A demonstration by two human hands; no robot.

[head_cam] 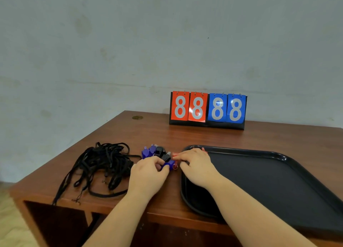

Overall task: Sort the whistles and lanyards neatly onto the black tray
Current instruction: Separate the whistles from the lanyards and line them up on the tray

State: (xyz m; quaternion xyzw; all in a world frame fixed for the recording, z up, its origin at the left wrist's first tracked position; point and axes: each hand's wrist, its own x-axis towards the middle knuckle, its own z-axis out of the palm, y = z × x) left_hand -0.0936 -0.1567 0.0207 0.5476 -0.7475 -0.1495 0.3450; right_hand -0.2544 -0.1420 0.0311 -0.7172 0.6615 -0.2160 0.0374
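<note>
Nearest, the brown worktop (141, 206) carries everything. On its right lies the black tray (269, 179), bare. Left lies the tangle of black lanyards (104, 163). Between them sits the cluster of blue and black whistles (155, 152). In its grip the left hand (148, 174) pinches a blue whistle (168, 164); the right hand (196, 167), over the tray's rim, grips a red whistle (175, 154).

Black tray (278, 174), plain. Black lanyards (104, 163), tangled. Whistles (154, 152): blue ones, some black, one red (175, 154); blue whistle (168, 165) in the left hand (148, 174) has a reddish ring. Scoreboard (207, 110): black base, two red cards, two blue cards, white 8s. Bench (148, 135) reddish-brown wood grain. Wall (130, 42) grey-white, stained.
</note>
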